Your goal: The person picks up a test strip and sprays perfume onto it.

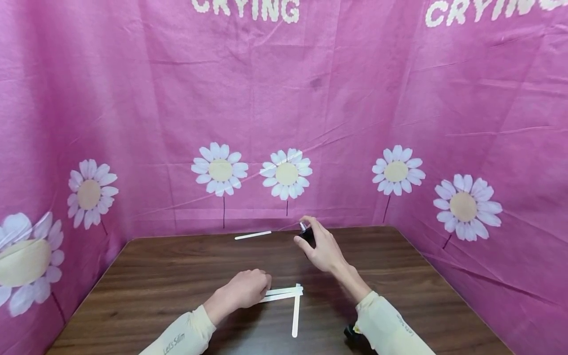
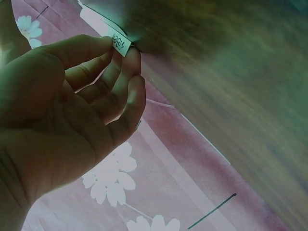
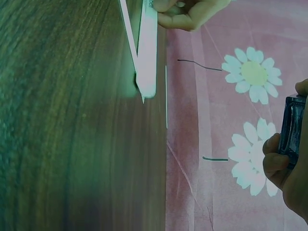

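My left hand [image 1: 248, 288] pinches white paper strips [image 1: 281, 297] between thumb and fingers, above the table. Printed lettering shows on the pinched end of a strip [image 2: 122, 44] in the left wrist view. Farther forward and to the right, my right hand [image 1: 326, 249] grips a dark glass perfume bottle [image 3: 290, 130] with a silver nozzle [image 1: 303, 227]. The index finger is bent over the bottle's top, close to the nozzle. Another white strip [image 1: 296, 315] lies near the far ends of the held strips, pointing toward me. Much of the bottle is hidden behind the right hand.
A single white strip [image 1: 253, 235] lies at the back of the dark wooden table [image 1: 177, 276]. Beside the right sleeve is a black object [image 1: 352, 333], partly covered by it. Pink cloth [image 1: 346, 123] with daisies surrounds the table's back and sides.
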Demonstrator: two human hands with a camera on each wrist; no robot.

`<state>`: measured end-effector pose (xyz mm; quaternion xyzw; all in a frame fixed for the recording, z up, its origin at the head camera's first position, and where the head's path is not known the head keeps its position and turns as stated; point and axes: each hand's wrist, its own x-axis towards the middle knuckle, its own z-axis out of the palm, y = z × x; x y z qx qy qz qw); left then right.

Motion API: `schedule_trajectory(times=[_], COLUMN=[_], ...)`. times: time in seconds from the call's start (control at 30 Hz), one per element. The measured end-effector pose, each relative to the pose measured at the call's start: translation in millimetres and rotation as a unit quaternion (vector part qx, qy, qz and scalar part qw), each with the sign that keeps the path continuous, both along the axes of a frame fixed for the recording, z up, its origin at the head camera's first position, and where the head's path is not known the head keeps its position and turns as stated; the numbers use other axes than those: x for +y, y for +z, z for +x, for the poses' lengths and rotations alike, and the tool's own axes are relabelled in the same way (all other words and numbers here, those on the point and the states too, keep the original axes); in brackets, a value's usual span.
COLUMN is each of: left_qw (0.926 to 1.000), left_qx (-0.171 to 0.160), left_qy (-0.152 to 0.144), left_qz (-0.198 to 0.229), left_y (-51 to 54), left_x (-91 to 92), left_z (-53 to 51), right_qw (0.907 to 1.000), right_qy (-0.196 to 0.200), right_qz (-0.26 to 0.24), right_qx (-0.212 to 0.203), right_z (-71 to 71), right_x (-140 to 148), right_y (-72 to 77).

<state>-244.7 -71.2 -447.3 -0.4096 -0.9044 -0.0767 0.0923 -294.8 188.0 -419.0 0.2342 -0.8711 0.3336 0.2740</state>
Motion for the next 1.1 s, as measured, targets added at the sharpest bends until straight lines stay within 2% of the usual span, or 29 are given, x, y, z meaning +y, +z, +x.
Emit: schedule_trajectory(times=[0.27, 0.47, 0.77, 0.93, 1.1], left_qw=[1.0000, 0.9999, 0.9984, 0.9947, 0.9855], left_qx=[-0.003, -0.002, -0.022, -0.053, -0.086], left_qy=[0.003, 0.007, 0.007, 0.020, 0.052], left_qz=[0.002, 0.009, 0.052, 0.086, 0.136], left_y=[-5.1, 0.6, 4.1, 7.2, 10.5], left_x=[-1.9, -2.5, -4.9, -5.0, -4.3], left_z=[-1.4, -4.9, -8.3, -9.9, -13.4], right_qw=[1.0000, 0.9999, 0.9999, 0.9999, 0.9999], right_qy=[0.005, 0.010, 0.006, 0.007, 0.009], right_qz=[0.002, 0.003, 0.007, 0.004, 0.001], right_qx=[0.002, 0.012, 0.008, 0.012, 0.010], right_z=[1.5, 1.0, 4.2, 4.6, 4.0], right_x=[-0.5, -2.4, -1.8, -1.1, -0.6], right_y=[0.3, 3.3, 1.3, 3.1, 3.4])
